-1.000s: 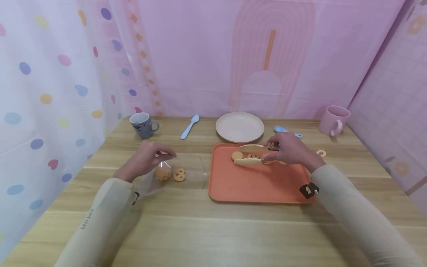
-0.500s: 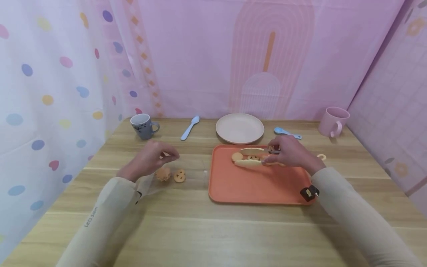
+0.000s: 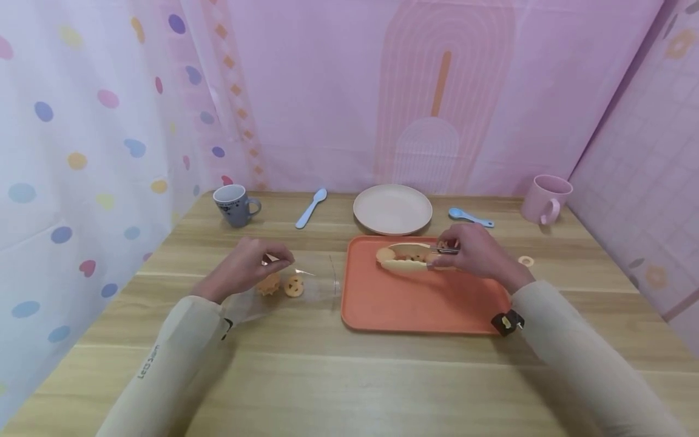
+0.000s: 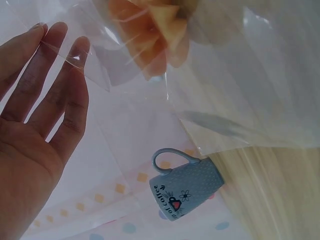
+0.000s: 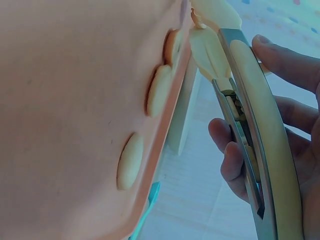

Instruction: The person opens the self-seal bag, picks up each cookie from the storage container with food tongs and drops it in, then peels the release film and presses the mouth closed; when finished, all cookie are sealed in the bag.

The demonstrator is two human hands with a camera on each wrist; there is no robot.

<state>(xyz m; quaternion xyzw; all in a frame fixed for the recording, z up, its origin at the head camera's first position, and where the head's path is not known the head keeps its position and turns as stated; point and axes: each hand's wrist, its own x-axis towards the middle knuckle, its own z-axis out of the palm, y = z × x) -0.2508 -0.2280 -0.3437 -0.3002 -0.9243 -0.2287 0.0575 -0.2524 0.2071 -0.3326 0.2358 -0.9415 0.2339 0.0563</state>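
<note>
My left hand (image 3: 248,262) pinches the edge of a clear plastic bag (image 4: 240,100) between thumb and fingertips. Inside the bag lie a scalloped tan cookie (image 3: 268,284) and a round cookie with dark chips (image 3: 293,286). Over the orange tray (image 3: 415,309), my right hand (image 3: 474,252) grips metal tongs with cream tips (image 3: 406,266). A plain round cookie (image 3: 385,255) is between the tong tips, at their far end. Several other cookies lie in a row on the tray, partly hidden by the tongs and hand; the right wrist view shows a pale cookie (image 5: 130,161).
Behind the tray stands a beige plate (image 3: 392,209). A grey mug (image 3: 233,206) and a light blue spoon (image 3: 311,208) are at the back left; a blue measuring spoon (image 3: 471,217) and a pink mug (image 3: 546,199) at the back right. A ring-shaped cookie (image 3: 526,261) lies right of the tray.
The tongs have come closer together around the plain round cookie, which has shifted slightly left. The left hand has moved slightly right, still pinching the bag.
</note>
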